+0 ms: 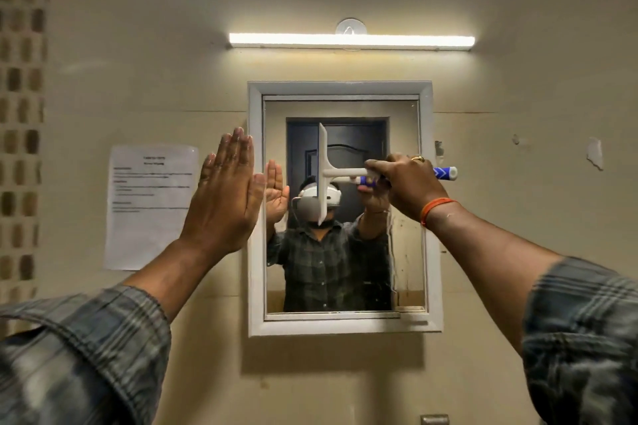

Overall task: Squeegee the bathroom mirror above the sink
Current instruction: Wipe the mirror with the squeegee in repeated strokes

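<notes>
A white-framed mirror (407, 252) hangs on the beige wall straight ahead. My right hand (405, 185) grips the blue-and-white handle of a white squeegee (322, 172). Its blade stands vertical against the glass, near the middle of the mirror's upper half. My left hand (226, 195) is raised flat with fingers together, at the mirror's left frame edge, holding nothing. The glass right of the blade looks streaked and spotted. The sink is out of view.
A lit tube light (351, 41) runs above the mirror. A printed paper notice (148, 207) is stuck to the wall on the left. Mosaic tiles (20, 114) line the far left edge. A small metal fitting (434, 419) shows at the bottom.
</notes>
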